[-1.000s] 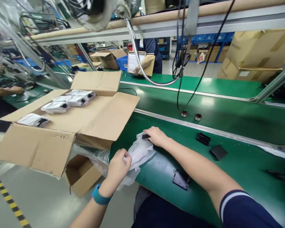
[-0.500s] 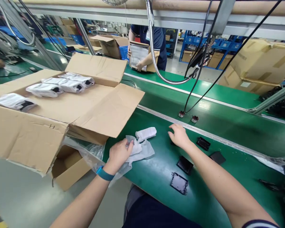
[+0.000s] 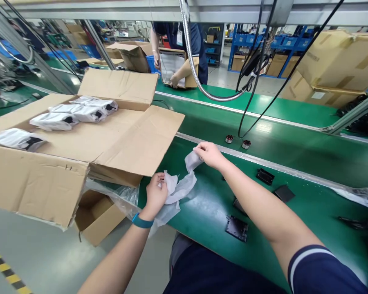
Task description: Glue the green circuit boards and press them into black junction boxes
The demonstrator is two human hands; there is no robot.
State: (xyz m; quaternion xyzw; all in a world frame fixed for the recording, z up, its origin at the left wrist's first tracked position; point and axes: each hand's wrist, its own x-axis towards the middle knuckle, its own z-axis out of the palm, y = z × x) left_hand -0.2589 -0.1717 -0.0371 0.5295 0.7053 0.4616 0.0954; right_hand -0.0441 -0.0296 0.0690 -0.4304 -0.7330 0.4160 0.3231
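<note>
My left hand (image 3: 157,191), with a teal band at the wrist, pinches the crumpled edge of a thin white wrapping bag (image 3: 181,190) at the near edge of the green bench. Up and to the right, my right hand (image 3: 211,155) grips the top of a small white translucent bag (image 3: 192,161) between thumb and fingers. The two white pieces touch or overlap; whether they are joined, or hold anything, I cannot tell. Right of them lie a black plastic tray-like part (image 3: 237,228), a black shell (image 3: 265,176) and a flat black piece (image 3: 284,193). Another black part is half covered by my right forearm.
An open carton (image 3: 131,139) at left holds several white-wrapped items (image 3: 53,121). Below it stands a smaller box (image 3: 102,216). Two small metal cylinders (image 3: 246,143) sit beyond the metal rail. Cables and a metal hose (image 3: 191,61) hang overhead. A co-worker (image 3: 184,53) holds a box opposite.
My right hand has moved left and taken hold of the small white bag, which is now raised at its top. My left hand keeps its grip on the wrapping. The view has shifted slightly.
</note>
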